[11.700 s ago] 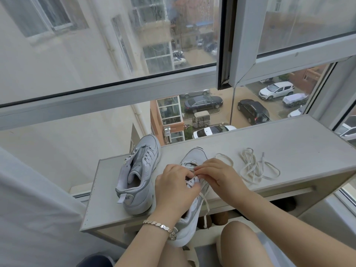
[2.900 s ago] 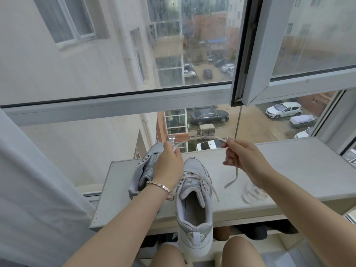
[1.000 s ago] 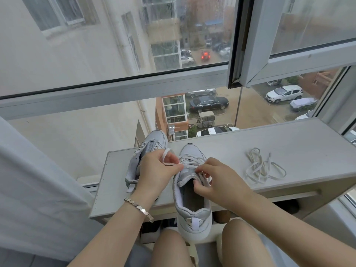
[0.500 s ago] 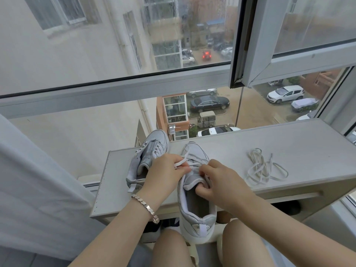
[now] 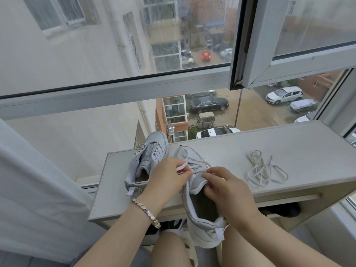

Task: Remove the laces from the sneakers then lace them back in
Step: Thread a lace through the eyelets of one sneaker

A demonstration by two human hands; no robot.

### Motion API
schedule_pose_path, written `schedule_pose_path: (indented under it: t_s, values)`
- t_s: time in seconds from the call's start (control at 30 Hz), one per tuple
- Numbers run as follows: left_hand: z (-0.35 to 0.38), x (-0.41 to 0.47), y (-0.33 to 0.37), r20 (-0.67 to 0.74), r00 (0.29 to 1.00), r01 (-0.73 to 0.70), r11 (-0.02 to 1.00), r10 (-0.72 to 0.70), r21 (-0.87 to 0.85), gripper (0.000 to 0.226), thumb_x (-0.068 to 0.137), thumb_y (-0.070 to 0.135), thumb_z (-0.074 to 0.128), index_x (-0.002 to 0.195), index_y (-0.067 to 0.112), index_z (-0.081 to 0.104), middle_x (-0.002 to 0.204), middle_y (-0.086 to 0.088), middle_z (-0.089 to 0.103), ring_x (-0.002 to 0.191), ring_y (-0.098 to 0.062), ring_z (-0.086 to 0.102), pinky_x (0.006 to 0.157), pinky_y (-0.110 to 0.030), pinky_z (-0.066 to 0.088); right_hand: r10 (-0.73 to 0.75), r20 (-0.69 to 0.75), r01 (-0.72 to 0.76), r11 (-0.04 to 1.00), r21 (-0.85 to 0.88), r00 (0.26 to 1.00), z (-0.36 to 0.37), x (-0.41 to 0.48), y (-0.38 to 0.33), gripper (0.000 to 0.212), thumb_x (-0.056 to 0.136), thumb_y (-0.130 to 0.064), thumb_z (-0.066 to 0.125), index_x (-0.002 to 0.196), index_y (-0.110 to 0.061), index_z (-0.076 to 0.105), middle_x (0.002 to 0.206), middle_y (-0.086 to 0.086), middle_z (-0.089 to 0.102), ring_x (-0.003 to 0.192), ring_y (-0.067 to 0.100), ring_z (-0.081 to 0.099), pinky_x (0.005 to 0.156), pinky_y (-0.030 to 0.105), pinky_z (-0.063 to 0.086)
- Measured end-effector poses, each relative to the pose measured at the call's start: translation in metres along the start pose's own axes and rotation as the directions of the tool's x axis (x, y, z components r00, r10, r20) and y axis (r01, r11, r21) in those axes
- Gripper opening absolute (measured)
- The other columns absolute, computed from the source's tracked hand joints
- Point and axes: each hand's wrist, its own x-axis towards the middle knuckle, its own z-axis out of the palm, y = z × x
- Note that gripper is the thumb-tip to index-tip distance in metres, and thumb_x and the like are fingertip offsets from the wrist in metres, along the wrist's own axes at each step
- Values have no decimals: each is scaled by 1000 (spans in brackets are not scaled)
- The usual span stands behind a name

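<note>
L hand (image 5: 169,180) pinches lace (image 5: 182,167); R hand (image 5: 229,191) grips sneaker (image 5: 206,228), fingers curled.

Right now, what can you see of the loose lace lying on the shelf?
The loose lace is flat, off-white and looks like woven fabric. It lies in a slack tangle of loops on the shelf, right of the sneaker being laced and apart from it. Only the shelf touches it.
</note>
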Motion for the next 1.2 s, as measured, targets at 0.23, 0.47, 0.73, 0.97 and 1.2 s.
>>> schedule_pose_path:
  t_s: [0.23, 0.47, 0.73, 0.97, 1.2]
  values:
    - [-2, -2, -2, -10, 999, -49, 997, 49, -56, 3, 78, 16, 71, 77, 17, 74, 72, 13, 57, 77, -10, 57, 73, -25, 46, -168, -120, 171, 985, 13, 978, 4, -2, 7, 29, 78, -22, 49, 90, -11, 72, 87, -1, 70, 66, 16, 66, 47, 21, 50]
    - [8, -2, -1, -108, 992, -60, 997, 65, 49, 11, 82, 20, 66, 82, 12, 74, 65, 12, 44, 69, -12, 49, 62, -23, 37, -238, -192, 237, 971, -29, 952, 9, -4, 12, 28, 78, -21, 50, 87, -10, 74, 85, 0, 70, 65, 16, 65, 47, 20, 48]
    - [-1, 0, -7, 174, 977, -110, 991, 122, -77, 17, 89, 14, 58, 101, 14, 71, 78, 8, 52, 85, -14, 55, 79, -24, 42, -205, -192, 212, 977, 19, 960, 10, -4, 16, 28, 77, -23, 50, 89, -13, 74, 86, -4, 69, 68, 13, 64, 49, 21, 51]
    - [-1, 0, -12, 48, 999, 10, 982, -1, -186, 13, 77, 11, 72, 76, 23, 73, 71, 12, 64, 69, -2, 59, 68, -16, 44, -236, -177, 241, 971, 5, 956, 9, -3, 13, 27, 78, -22, 50, 89, -13, 73, 85, -3, 69, 69, 14, 65, 50, 22, 51]
    - [6, 3, -2, -67, 998, -15, 998, 11, -64, 6, 74, 16, 74, 76, 22, 72, 70, 7, 66, 73, -10, 62, 70, -21, 47, -257, -174, 257, 966, -23, 951, 7, -3, 14, 28, 78, -21, 50, 89, -12, 74, 84, -1, 69, 69, 16, 66, 52, 22, 52]
